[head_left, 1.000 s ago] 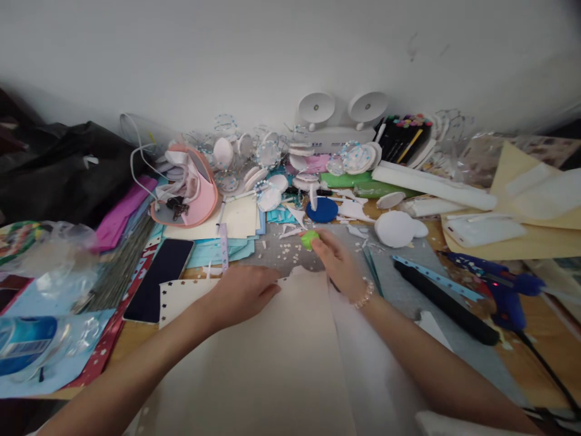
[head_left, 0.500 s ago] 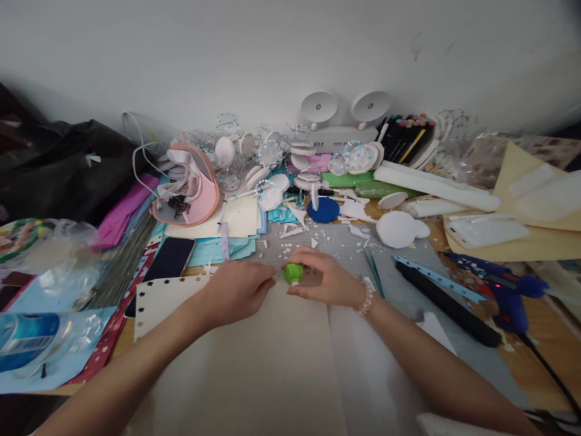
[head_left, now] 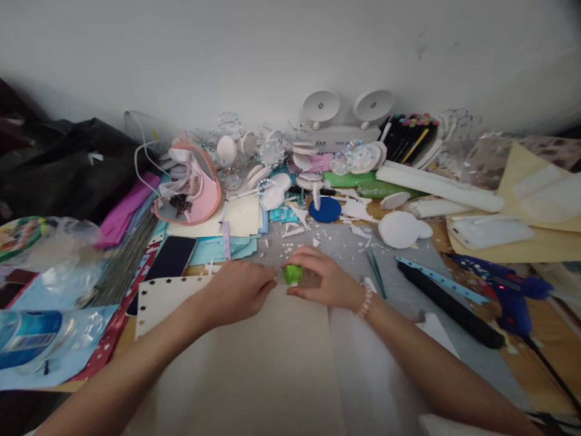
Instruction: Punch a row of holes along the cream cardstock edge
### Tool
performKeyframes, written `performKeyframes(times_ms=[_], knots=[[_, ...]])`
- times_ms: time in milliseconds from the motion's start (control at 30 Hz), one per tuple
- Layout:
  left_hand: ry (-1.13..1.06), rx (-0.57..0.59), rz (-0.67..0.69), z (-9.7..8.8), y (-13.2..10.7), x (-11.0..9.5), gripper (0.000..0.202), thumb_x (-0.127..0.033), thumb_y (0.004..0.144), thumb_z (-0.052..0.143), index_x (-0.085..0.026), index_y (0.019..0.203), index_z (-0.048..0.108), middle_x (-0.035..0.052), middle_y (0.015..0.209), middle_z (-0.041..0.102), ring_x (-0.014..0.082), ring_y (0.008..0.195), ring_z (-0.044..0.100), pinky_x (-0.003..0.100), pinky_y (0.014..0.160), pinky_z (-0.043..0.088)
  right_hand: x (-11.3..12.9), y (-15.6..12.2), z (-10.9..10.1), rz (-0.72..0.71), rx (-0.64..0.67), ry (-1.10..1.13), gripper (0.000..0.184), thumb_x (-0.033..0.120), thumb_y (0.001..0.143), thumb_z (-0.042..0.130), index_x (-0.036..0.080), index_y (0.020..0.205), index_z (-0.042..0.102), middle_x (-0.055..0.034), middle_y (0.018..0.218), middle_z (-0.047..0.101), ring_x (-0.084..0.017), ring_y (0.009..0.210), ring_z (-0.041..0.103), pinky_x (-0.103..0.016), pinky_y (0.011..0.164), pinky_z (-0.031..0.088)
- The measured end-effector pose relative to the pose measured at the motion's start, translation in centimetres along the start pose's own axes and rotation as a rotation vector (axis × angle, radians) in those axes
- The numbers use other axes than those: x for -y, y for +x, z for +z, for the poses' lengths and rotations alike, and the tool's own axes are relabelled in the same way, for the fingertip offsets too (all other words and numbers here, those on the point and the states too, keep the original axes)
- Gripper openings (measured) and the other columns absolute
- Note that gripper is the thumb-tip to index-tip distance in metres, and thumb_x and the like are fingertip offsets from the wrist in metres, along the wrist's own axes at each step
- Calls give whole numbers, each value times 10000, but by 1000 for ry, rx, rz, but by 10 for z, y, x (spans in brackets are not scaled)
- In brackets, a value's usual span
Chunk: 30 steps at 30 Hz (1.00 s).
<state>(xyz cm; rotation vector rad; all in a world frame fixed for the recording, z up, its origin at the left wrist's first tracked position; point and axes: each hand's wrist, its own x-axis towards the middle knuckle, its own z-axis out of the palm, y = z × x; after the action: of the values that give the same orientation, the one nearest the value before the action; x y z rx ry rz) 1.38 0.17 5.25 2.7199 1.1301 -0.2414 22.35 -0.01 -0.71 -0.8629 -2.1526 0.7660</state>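
A large cream paper sheet (head_left: pixel 272 363) lies before me, with small flower-shaped holes along its left and upper left edges. At the sheet's far edge, my right hand (head_left: pixel 324 280) grips a small green craft punch (head_left: pixel 293 274) between thumb and fingers. Just left of the punch, my left hand (head_left: pixel 242 290) is closed on the paper's far edge, its fingertips pinched together. The punch sits at that edge; how far the paper reaches into it is hidden.
Paper scraps litter a grey cutting mat (head_left: pixel 333 236). A blue glue gun (head_left: pixel 508 287), black stick (head_left: pixel 447 306) and tweezers (head_left: pixel 376 272) lie at right. A phone (head_left: pixel 170 257) and a bottle (head_left: pixel 31 339) are at left. White discs (head_left: pixel 272 197) crowd the back.
Both hands keep nearly the same place and hold on the paper and the punch. The whole view has shifted very slightly.
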Motion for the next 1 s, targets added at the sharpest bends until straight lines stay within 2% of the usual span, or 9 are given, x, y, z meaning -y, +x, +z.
performKeyframes(times_ms=[233,400,500,567,633,700,800,1000], knots=[[10,-25,26,-3,0,-1,221,-246,900,370,-208,758,535,-2,761,672,202,721,635,278,519,310,2,-2,0,71,86,-13,362,373,713,712,174,991,594,-87,993,638,-218,978,569,-364,869,444],[9,-24,19,-2,0,1,230,-251,901,372,-203,749,538,1,755,664,192,717,629,277,529,320,3,0,2,-22,33,-134,336,405,725,698,168,933,580,-68,866,645,-221,867,575,-392,823,397],[-11,-16,8,-4,-1,2,219,-268,899,372,-204,785,549,6,766,655,190,732,625,274,552,351,3,2,5,-57,16,-186,299,392,732,691,168,890,571,-50,811,631,-216,836,564,-401,845,358],[-41,-29,29,-5,0,0,181,-347,863,443,-205,864,556,15,832,651,202,788,622,282,599,392,3,2,6,-63,32,-198,271,377,750,673,172,892,565,-42,797,618,-212,830,555,-409,876,335],[-66,-47,48,-5,3,-5,312,-470,775,546,-196,924,554,32,896,645,226,838,615,306,654,428,3,2,8,-63,45,-203,249,363,764,653,176,894,555,-40,793,601,-209,821,541,-409,882,330],[-52,-63,18,-3,9,-11,423,-554,703,590,-177,892,562,52,884,648,247,824,619,332,669,446,4,2,9,-59,49,-206,219,330,755,646,178,864,533,-43,794,582,-211,815,524,-403,867,341],[8,-71,-39,2,19,-17,411,-559,723,558,-155,794,579,76,785,662,262,757,637,348,645,459,4,0,11,-48,56,-221,164,226,706,618,194,800,487,-36,781,554,-216,811,508,-404,857,357],[11,-21,34,6,28,-13,407,-546,770,510,-151,787,612,81,759,687,274,724,665,348,606,474,4,0,13,-51,50,-266,200,131,626,564,201,786,466,-3,739,513,-191,770,521,-451,1019,261]])
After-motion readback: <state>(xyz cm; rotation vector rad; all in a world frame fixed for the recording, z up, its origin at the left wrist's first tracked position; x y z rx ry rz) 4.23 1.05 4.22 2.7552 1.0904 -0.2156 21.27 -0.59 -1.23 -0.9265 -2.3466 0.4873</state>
